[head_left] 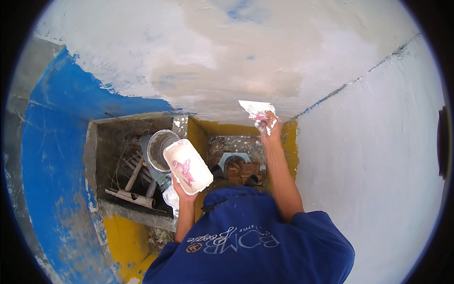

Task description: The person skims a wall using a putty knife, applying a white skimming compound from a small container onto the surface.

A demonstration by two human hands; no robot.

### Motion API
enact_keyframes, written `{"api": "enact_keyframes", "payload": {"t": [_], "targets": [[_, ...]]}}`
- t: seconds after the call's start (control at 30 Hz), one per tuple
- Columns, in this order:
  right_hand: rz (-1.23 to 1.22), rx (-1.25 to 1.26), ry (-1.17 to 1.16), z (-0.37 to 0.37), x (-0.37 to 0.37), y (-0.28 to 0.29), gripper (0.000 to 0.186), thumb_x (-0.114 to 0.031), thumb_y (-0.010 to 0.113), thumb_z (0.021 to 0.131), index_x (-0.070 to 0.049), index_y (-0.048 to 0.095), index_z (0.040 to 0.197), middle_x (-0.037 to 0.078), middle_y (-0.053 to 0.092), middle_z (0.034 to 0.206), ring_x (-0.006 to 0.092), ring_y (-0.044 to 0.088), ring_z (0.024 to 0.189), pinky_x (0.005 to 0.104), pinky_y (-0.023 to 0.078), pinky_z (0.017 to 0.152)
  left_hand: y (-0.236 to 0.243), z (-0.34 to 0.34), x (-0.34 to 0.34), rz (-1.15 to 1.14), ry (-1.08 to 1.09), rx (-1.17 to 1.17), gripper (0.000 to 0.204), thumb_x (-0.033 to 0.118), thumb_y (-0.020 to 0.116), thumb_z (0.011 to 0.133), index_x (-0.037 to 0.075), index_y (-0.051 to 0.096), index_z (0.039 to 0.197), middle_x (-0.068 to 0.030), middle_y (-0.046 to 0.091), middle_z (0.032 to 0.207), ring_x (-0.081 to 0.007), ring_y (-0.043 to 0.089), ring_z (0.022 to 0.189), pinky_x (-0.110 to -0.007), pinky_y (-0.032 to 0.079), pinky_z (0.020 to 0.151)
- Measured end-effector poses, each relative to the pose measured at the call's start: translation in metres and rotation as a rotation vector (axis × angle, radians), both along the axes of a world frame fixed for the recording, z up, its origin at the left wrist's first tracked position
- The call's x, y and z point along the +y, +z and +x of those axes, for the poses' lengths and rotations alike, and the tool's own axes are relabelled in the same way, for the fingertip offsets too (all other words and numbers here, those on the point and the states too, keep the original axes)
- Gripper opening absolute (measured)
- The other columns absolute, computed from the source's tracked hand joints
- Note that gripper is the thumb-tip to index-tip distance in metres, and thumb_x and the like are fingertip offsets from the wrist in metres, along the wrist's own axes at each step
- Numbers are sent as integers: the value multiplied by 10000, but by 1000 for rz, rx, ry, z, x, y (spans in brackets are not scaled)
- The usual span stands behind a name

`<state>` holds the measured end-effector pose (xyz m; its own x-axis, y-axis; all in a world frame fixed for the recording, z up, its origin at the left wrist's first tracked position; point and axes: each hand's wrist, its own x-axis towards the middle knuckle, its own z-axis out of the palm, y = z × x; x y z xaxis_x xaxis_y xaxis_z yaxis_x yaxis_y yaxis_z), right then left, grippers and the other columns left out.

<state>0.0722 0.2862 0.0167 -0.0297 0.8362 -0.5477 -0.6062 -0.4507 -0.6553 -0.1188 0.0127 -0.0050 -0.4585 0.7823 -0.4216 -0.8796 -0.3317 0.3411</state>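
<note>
My left hand (182,193) supports a shallow rectangular tub (202,174) from below, with its fingers mostly hidden under it. White paste coats the tub's inside, with a reddish patch in the middle. In my right hand (271,128), spotted with white paste, is a wide putty knife (255,109) gripped near its blade. White paste covers much of the blade, and some red shows through. The knife is in front of the lower part of the far wall (227,61); whether it touches the wall I cannot tell. That wall has white and damp-looking beige patches.
A grey bucket (153,154) stands at the concrete basin (94,156) on the left, which holds sticks and debris. Blue paint covers the left wall (56,137). A pale wall (364,156) rises close on the right. Below me is a light-blue squat toilet (234,156) with brick pieces.
</note>
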Motion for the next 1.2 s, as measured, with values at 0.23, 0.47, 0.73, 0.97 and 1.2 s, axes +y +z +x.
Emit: {"api": "enact_keyframes", "payload": {"t": [0.23,0.47,0.73,0.97,1.2], "targets": [[114,70,-28,-28,30,-46,164,-86,605,840,28,543,941,118,602,798,204,597,603,319,472,449,3,-5,3,-19,-4,16,578,490,411,937,158,380,1408,-80,437,1408,-318,428,1277,-550,335,1056],[242,161,-169,-10,27,76,216,-109,586,816,6,550,994,102,601,840,199,578,698,339,454,549,5,-4,2,-31,-56,60,586,504,391,939,157,378,1411,-79,436,1411,-318,425,1280,-553,322,1062],[237,75,-274,50,21,68,208,-122,595,815,12,554,968,109,607,887,200,594,754,330,462,573,1,-1,4,37,-47,-14,574,489,406,942,144,390,1400,-85,457,1391,-310,445,1263,-533,343,1054],[86,-258,-184,54,46,-95,151,-97,633,826,21,584,906,63,588,740,169,561,571,304,464,483,0,3,5,17,-50,18,568,477,439,938,141,395,1394,-86,452,1392,-312,442,1263,-538,341,1053],[262,-238,-240,35,51,-19,159,-67,655,809,-15,541,712,20,512,656,127,477,525,310,381,447,-4,6,1,-7,-34,-16,570,485,438,934,167,385,1404,-79,432,1410,-310,422,1278,-548,324,1061]]}}
